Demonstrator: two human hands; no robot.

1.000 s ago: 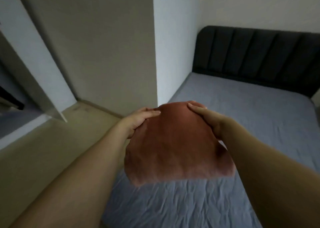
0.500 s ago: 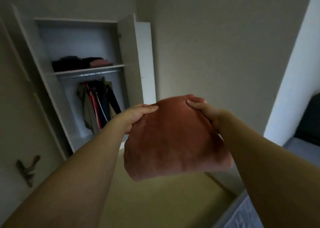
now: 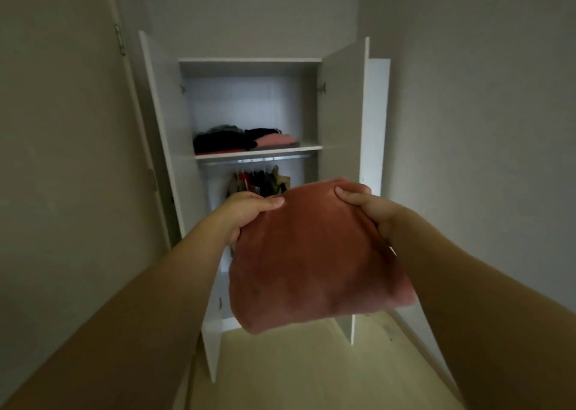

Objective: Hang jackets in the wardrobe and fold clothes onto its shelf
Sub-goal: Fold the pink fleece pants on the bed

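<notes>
Both hands, left (image 3: 246, 211) and right (image 3: 366, 205), grip the far edge of the folded rust-red garment (image 3: 311, 260), so lift it level onto the shelf (image 3: 258, 152) ahead and above, probably into the gap right of the stacked clothes (image 3: 243, 138).

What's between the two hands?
In the head view, the folded rust cloth spans between the left hand and right hand, both gripping its far edge.

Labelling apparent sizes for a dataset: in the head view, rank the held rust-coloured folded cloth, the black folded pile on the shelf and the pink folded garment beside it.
1. Rust-coloured folded cloth, though it's nearest the camera.
2. Black folded pile.
3. Pink folded garment.
</notes>
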